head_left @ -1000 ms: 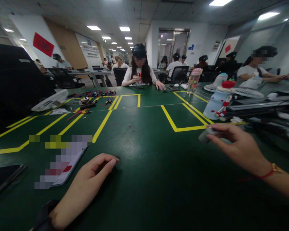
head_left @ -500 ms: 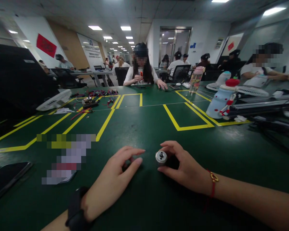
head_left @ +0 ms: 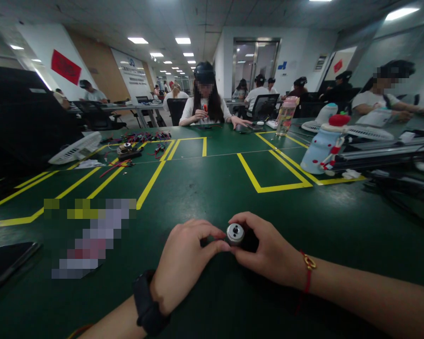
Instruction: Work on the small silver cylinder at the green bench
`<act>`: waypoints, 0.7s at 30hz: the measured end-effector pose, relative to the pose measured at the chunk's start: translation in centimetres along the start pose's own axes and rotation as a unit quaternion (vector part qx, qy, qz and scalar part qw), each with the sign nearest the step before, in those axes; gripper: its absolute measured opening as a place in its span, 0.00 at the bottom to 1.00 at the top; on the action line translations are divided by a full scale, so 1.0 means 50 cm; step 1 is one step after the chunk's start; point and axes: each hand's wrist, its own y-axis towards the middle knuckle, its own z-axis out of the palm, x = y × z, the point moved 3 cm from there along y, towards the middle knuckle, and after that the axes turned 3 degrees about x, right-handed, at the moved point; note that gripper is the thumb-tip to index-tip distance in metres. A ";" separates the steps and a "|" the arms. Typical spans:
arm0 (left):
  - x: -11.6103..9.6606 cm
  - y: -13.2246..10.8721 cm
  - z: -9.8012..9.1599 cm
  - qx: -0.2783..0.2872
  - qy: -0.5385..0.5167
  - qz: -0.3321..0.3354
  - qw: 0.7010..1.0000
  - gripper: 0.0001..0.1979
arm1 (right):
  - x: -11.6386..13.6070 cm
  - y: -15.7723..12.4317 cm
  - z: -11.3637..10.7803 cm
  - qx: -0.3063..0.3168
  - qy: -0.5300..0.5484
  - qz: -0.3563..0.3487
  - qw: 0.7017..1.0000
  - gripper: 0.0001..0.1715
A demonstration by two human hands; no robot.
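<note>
A small silver electric motor (head_left: 235, 234) stands upright at the near middle of the green table, its round face with a short shaft and holes turned up. My right hand (head_left: 265, 247) grips it from the right, thumb in front and fingers behind. From the left, my left hand (head_left: 192, 256) brings thumb and forefinger nearly together against the motor's left side. The lower part of the motor and the tips of my left fingers are partly hidden. A black watch (head_left: 150, 301) is on my left wrist, a red cord bracelet (head_left: 308, 268) on my right.
A blurred-out flat item (head_left: 99, 240) and a dark phone (head_left: 10, 263) lie left. Wires and small parts (head_left: 127, 150) are farther back, beside a white fan (head_left: 76, 148). A blue bottle (head_left: 320, 148) and metal rails (head_left: 378, 153) stand right. Another person (head_left: 205, 99) sits opposite.
My left hand has moved right to the motor, and its thumb and forefinger have closed toward each other. My right hand still holds the motor in nearly the same place.
</note>
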 end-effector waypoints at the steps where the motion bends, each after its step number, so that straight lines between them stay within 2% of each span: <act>1: 0.004 -0.001 0.008 0.008 0.027 -0.001 1.000 0.05 | 0.000 0.000 0.000 -0.001 0.001 -0.002 1.000 0.22; 5: 0.012 -0.002 0.029 0.017 0.064 -0.003 0.998 0.05 | -0.004 0.001 0.002 -0.002 0.006 -0.008 1.000 0.23; 15: 0.003 -0.001 0.039 0.004 -0.021 -0.028 0.999 0.08 | 0.007 0.006 0.003 0.006 -0.012 -0.013 1.000 0.21; 18: -0.001 -0.005 0.022 0.003 -0.039 -0.033 0.999 0.12 | 0.009 0.005 -0.006 0.000 -0.031 -0.015 0.999 0.22; 21: 0.017 -0.023 -0.019 -0.004 -0.058 -0.053 0.997 0.15 | -0.006 -0.012 -0.055 -0.033 -0.074 -0.002 0.997 0.26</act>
